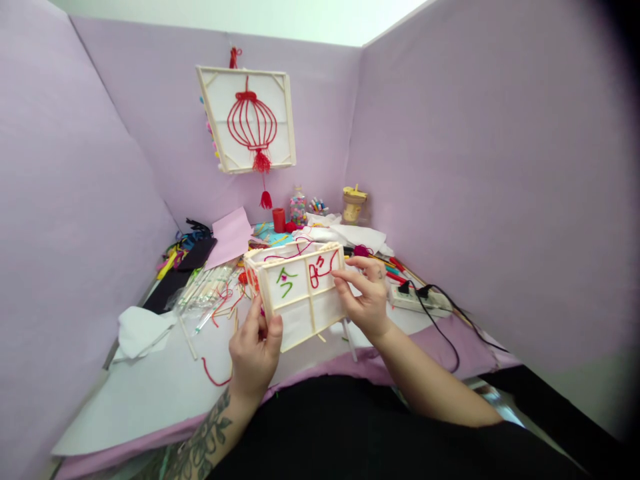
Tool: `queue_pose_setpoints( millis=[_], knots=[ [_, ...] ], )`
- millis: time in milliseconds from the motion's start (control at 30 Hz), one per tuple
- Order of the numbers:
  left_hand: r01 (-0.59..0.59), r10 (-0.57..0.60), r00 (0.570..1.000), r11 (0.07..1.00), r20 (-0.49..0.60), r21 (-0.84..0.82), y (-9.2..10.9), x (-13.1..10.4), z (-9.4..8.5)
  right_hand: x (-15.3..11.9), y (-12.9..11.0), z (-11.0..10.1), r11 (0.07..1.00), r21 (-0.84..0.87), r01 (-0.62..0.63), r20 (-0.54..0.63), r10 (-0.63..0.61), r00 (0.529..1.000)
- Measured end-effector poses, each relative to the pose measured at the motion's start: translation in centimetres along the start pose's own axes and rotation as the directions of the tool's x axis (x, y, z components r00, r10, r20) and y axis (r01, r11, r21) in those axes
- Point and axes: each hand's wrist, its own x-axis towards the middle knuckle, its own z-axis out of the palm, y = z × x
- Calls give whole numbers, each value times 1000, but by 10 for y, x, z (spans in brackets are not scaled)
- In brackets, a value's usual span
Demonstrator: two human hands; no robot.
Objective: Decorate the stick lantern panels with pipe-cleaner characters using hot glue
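Observation:
A white paper box lantern with a pale stick frame (pixel 295 321) is held up in front of me, tilted. My left hand (pixel 256 343) grips its lower left corner, thumb on the front face. Green strokes (pixel 287 283) mark the upper left panel, and red strokes (pixel 315 275) the upper right one. My right hand (pixel 367 297) pinches thumb and finger at the right edge of that panel, on the end of a red fuzzy strand (pixel 330 268). Loose dark red yarn (pixel 287 256) lies across the box's top.
A larger lantern (pixel 253 120) hangs on the back wall. Bagged sticks (pixel 207 290), a red cup (pixel 279 220), a jar of pompoms (pixel 299 207) and white cloth or paper (pixel 357 237) crowd the table. A power strip (pixel 423 301) with black cables lies right.

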Motion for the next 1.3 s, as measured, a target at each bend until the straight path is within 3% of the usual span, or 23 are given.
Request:
queue_pose_setpoints(
  millis=[267, 600, 933, 1033, 1300],
  knots=[
    [-24, 24, 1000, 1000, -2, -18, -1, 0, 1, 8, -3, 0, 998, -14, -65, -40, 65, 997],
    [-36, 35, 999, 999, -11, -27, 0, 0, 1, 8, -4, 7, 993, 32, -114, 72, 112, 991],
    [-61, 60, 998, 997, -14, -39, 0, 1, 0, 11, -9, 6, 996, 40, -78, 14, 77, 997],
    [-59, 59, 998, 997, -12, -46, 0, 1, 0, 15, -10, 7, 992, 50, -119, -48, 122, 991],
    [-83, 82, 996, 996, -26, -38, -2, -1, 2, 24, -13, 16, 982, -9, -190, -39, 190, 981]
  ],
)
